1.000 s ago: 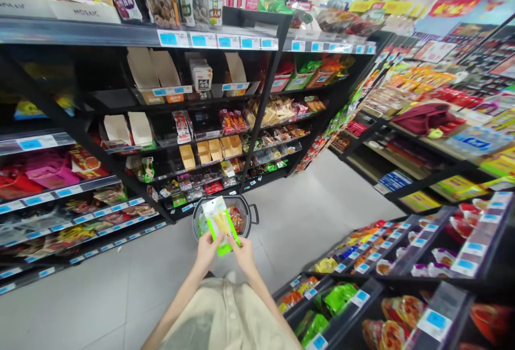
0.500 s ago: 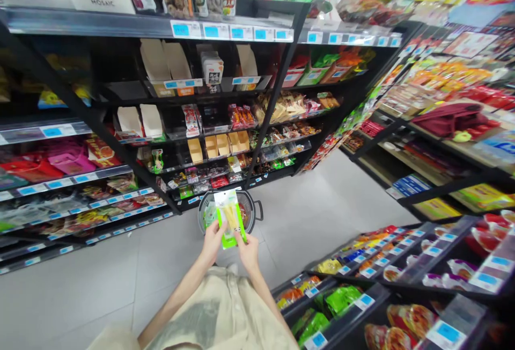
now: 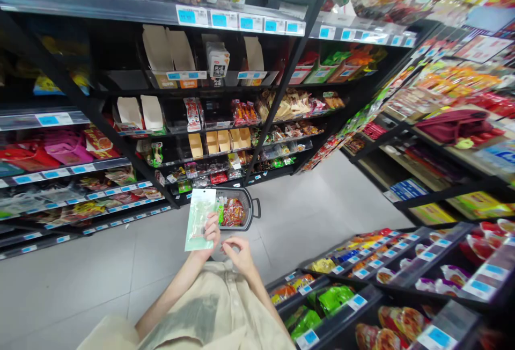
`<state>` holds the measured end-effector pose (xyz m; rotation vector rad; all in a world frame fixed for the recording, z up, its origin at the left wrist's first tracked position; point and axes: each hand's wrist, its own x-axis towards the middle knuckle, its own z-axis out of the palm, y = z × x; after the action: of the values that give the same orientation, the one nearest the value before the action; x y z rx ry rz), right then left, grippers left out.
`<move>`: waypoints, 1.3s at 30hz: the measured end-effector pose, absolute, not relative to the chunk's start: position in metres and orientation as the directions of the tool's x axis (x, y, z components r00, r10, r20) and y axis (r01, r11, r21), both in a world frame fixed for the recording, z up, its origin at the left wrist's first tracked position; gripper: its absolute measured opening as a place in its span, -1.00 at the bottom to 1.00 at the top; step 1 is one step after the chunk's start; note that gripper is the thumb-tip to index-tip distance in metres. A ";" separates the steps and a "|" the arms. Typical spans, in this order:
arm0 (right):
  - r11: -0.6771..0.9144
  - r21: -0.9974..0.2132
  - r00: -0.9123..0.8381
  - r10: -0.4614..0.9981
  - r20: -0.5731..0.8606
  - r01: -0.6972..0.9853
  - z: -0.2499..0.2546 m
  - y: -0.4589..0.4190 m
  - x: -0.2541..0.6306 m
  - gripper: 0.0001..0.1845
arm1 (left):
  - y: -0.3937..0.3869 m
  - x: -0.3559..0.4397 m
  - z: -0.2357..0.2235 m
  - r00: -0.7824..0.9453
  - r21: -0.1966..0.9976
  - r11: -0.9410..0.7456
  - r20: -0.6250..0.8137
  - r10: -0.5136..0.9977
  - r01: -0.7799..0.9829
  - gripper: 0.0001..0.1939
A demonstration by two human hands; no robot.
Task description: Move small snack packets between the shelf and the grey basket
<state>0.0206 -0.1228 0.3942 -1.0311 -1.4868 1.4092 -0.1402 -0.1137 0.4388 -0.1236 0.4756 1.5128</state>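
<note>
Left hand (image 3: 210,233) pinches a flat pale-green snack packet (image 3: 199,219) by its lower right edge, thumb and fingers closed on it, packet upright with its plain back toward the camera. Right hand (image 3: 240,253) is just beside and below, fingers loosely curled, holding nothing that I can see, not touching the packet. Both hands hang over the near rim of a grey shopping basket (image 3: 248,206) standing on the floor (image 3: 314,216), red and green packs inside. Risk as I judge it: the hold is one-handed and on an edge only, so the slick film could slip or swing and the packet drop onto the tiles short of the basket, since most of it sits left of the rim. Basket stands in the open aisle, could be kicked or tipped on a step forward. Low display bins (image 3: 341,296) of green and red packs sit close at the right, dark shelving (image 3: 225,124) rises behind; an elbow could brush the stock.
</note>
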 end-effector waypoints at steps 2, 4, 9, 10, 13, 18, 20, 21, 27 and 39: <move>-0.014 -1.000 -0.311 0.950 -0.014 0.005 0.390 -0.123 0.025 -0.67 | -0.113 -0.139 0.437 -0.047 0.257 0.059 -0.387 0.921 -0.965 -0.79; -0.053 -0.998 -0.295 0.954 -0.045 -0.021 0.388 -0.122 0.028 -0.63 | -0.111 -0.137 0.433 -0.036 0.276 0.076 -0.379 0.925 -0.958 -0.78; -0.129 -0.986 -0.275 0.957 -0.097 -0.103 0.388 -0.120 0.032 -0.57 | -0.104 -0.135 0.427 0.116 0.161 0.179 -0.341 0.933 -0.971 -0.78; -0.135 -0.984 -0.268 0.958 -0.101 -0.113 0.388 -0.120 0.032 -0.57 | -0.104 -0.135 0.427 0.145 0.140 0.201 -0.334 0.931 -0.970 -0.78; -0.145 -0.981 -0.253 0.961 -0.108 -0.131 0.388 -0.119 0.033 -0.57 | -0.105 -0.138 0.429 0.184 0.123 0.229 -0.300 0.936 -0.966 -0.79; -0.168 -0.965 -0.280 0.954 -0.108 -0.200 0.387 -0.120 0.031 -0.44 | -0.098 -0.134 0.436 0.171 0.376 0.290 -0.320 0.932 -0.880 -0.86; -0.168 -0.954 -0.262 0.960 -0.100 -0.250 0.386 -0.118 0.028 -0.29 | -0.093 -0.130 0.436 0.033 0.641 0.266 -0.352 0.935 -0.720 -0.84; -0.164 -0.952 -0.236 0.966 -0.102 -0.260 0.385 -0.117 0.027 -0.23 | -0.091 -0.128 0.435 -0.059 0.771 0.236 -0.333 0.941 -0.591 -0.80; -0.140 -0.983 -0.024 0.990 -0.138 -0.118 0.373 -0.108 0.018 -0.42 | -0.092 -0.131 0.411 -0.197 0.984 0.165 -0.148 0.969 0.073 -0.62; -0.113 -0.994 -0.012 0.993 -0.113 -0.004 0.339 -0.097 0.020 -0.35 | -0.101 -0.140 0.366 -0.009 0.854 0.300 -0.327 0.945 0.425 -0.24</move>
<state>0.0196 -0.0975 0.3391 -1.2829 -1.1585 1.3037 -0.1404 -0.1007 0.3661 1.2819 1.6031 0.6760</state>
